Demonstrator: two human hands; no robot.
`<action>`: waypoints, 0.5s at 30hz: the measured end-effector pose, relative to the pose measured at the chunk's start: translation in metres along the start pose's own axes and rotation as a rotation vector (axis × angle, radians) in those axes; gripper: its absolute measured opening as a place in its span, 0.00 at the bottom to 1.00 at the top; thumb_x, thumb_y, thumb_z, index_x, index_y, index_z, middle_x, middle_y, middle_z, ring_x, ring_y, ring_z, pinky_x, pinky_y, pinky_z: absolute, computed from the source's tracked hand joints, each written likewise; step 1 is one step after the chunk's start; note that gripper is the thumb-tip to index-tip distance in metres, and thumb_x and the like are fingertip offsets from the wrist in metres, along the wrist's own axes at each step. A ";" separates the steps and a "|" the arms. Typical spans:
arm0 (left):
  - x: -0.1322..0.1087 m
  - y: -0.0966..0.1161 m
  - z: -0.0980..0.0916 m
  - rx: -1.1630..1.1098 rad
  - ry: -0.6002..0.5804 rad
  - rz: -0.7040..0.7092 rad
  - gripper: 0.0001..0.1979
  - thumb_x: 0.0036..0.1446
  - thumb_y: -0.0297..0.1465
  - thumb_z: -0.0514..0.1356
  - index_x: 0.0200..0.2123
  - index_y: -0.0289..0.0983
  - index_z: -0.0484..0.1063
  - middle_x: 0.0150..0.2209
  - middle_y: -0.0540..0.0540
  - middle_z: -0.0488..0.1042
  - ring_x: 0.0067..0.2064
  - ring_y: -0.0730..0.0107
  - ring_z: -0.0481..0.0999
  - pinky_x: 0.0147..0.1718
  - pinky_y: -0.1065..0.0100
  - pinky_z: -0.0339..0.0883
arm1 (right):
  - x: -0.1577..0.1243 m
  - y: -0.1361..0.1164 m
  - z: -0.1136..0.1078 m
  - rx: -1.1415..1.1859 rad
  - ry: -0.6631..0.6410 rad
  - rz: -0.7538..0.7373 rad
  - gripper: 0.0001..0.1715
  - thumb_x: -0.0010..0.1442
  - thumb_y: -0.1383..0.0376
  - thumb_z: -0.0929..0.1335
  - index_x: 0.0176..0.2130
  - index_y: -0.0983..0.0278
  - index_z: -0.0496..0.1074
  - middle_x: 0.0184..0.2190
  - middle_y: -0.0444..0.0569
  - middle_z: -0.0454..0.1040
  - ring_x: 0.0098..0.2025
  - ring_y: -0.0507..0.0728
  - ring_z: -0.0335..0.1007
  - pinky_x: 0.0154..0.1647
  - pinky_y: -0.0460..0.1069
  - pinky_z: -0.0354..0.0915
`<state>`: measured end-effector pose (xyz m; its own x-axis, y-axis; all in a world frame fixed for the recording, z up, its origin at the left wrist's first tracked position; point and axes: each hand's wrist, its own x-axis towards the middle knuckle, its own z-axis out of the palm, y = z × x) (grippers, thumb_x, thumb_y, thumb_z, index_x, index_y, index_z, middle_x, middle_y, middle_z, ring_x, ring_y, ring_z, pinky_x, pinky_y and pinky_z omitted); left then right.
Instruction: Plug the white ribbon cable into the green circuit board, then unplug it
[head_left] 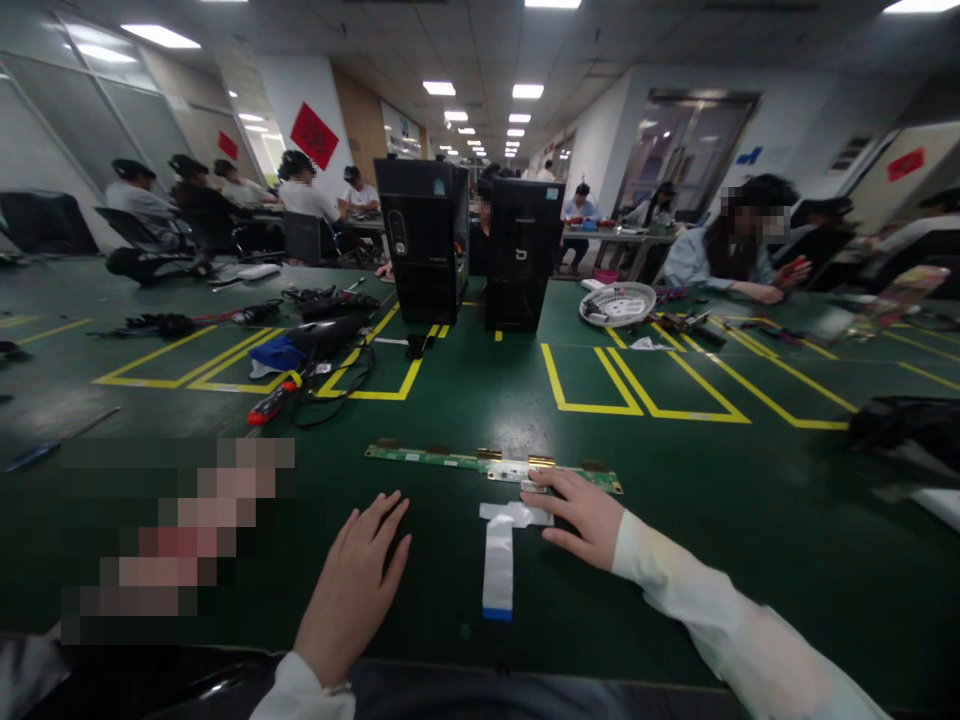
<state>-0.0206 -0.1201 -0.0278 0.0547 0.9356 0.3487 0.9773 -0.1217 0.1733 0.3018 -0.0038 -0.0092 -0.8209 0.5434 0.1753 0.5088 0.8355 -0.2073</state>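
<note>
Your counter (435, 620): dark green, patterned with rectangles of yellow tape (600, 408). Your circuit strip (427, 457): green, with gold-brown tabs (541, 461) and a whitish patch (511, 471). Your ribbon cable (498, 565): white, blue band (498, 614) at one end. Your right sleeve (697, 590): off-white, faint yellow and pink tints. Screwdriver (272, 402): red and black. Both towers (420, 240) before you: black. Basket (619, 305): white. Large wall poster (314, 136): red, dark lettering.

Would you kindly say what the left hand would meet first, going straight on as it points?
The left hand would probably meet the long green circuit board, toward its left end; depth is unclear.
</note>
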 end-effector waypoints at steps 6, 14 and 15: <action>0.000 0.000 0.000 -0.005 0.002 0.001 0.22 0.64 0.37 0.48 0.59 0.36 0.62 0.60 0.40 0.65 0.61 0.57 0.62 0.60 0.50 0.55 | -0.071 0.028 0.000 -0.071 0.069 0.192 0.28 0.65 0.52 0.58 0.62 0.57 0.61 0.62 0.53 0.58 0.64 0.63 0.52 0.62 0.63 0.53; 0.001 -0.002 0.002 0.000 -0.019 0.015 0.22 0.64 0.38 0.47 0.58 0.35 0.63 0.59 0.39 0.65 0.62 0.57 0.62 0.60 0.50 0.54 | -0.180 0.079 -0.004 -0.194 0.169 0.470 0.32 0.64 0.50 0.57 0.62 0.59 0.61 0.62 0.54 0.59 0.63 0.64 0.55 0.60 0.63 0.57; 0.000 -0.002 0.002 0.001 -0.022 0.013 0.22 0.64 0.38 0.47 0.58 0.35 0.63 0.59 0.40 0.65 0.62 0.57 0.61 0.60 0.50 0.54 | -0.188 0.085 -0.004 -0.213 0.186 0.520 0.33 0.63 0.49 0.56 0.61 0.60 0.62 0.61 0.54 0.61 0.62 0.64 0.56 0.59 0.63 0.58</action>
<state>-0.0225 -0.1187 -0.0299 0.0718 0.9410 0.3306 0.9767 -0.1336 0.1681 0.5008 -0.0348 -0.0557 -0.4004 0.8748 0.2727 0.8889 0.4431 -0.1165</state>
